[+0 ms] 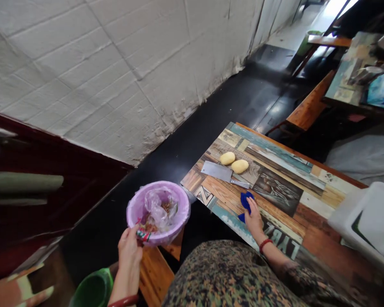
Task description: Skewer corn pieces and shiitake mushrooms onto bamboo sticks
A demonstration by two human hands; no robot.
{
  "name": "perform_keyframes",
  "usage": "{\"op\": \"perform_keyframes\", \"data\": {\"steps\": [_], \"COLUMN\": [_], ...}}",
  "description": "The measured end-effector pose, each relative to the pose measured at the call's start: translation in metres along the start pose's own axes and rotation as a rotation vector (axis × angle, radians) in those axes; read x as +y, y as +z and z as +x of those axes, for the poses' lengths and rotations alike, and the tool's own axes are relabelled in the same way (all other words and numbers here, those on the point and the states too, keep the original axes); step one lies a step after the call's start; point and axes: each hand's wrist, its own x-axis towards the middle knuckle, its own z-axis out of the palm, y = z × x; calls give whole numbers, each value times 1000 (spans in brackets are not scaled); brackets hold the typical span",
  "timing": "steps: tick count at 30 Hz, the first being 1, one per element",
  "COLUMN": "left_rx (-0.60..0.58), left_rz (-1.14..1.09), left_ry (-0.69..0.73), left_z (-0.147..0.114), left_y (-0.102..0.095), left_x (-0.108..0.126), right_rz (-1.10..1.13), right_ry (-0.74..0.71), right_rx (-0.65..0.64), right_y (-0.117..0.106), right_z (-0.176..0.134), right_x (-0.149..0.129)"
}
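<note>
Gripping the near rim of a round purple plastic bin [183, 200], the left hand [129, 244] has its fingers closed around the edge, beside a glossy red, white and green striped piece [144, 235]. The bin is held just off the left corner of the table [323, 241], above a smooth orange-brown wooden bench [156, 275]. Thin, wrinkled clear film [160, 209] is bunched inside it, among brownish scraps too jumbled to name.

The right hand [252, 217] lies palm down on a crumpled, soft blue cloth [247, 199], fingers bent over it and partly hiding it; how firmly they clasp it I cannot tell. That cloth sits on the table close to its near long edge. A red beaded bracelet [265, 245] circles the right wrist.

Toward the left short edge lies a cleaver [216, 171], its flat, rectangular grey metal blade aimed at that edge and its slim handle toward the cloth. Just beyond the cleaver rest two smooth, oval, pale yellow potatoes [227, 158], side by side. The tabletop carries a printed patchwork of wood grain, lettering and teal strips. At its right end stands a whitish plastic tub [368, 213] with rounded corners.
</note>
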Motion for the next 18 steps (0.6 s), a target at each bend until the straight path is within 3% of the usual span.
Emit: {"op": "perform_keyframes", "data": {"steps": [3,7,12,15,18], "left_rx": [-30,-95,-371,-508,-614], "left_rz": [46,132,347,420,467], "left_ry": [52,88,134,143,172], "left_z": [39,114,212,247,257], "left_y": [21,53,110,154,192], "left_x": [27,62,94,101,99], "right_rz": [-96,-123,78,59,6], "right_ry": [29,-50,-144,-88,10], "right_rx": [-2,-104,-208,-136,1], "right_y": [36,115,214,243,257], "right_z": [-15,-7,52,100,140], "right_x": [-5,-55,-149,-179,-183]}}
